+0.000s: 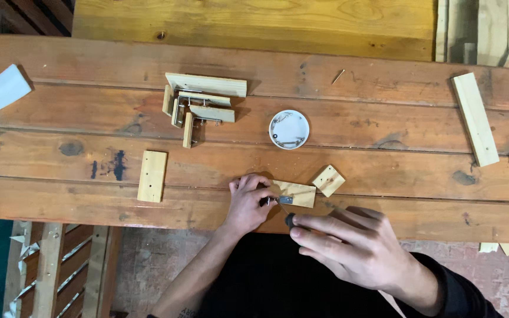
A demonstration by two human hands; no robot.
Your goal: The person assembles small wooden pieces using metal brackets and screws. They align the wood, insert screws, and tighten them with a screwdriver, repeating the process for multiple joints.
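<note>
- Two hands work at the near edge of a wooden bench (384,171).
- Left hand (247,203) presses its fingers together on the left end of a small wood block (296,193), with a little metal plate (286,200) on it.
- Right hand (349,247) has its fingers closed around a thin screwdriver (286,213); the tip points at the plate.
- Block lies flat near the bench edge, just left of a square piece (329,180).
- White dish (289,129) with small metal parts stands farther back.
- Far left of it sits a cluster of wood pieces (200,103).
- Flat board with holes (152,176) lies to the left, well apart from the hands.
- Long strip (474,119) lies at the right.
</note>
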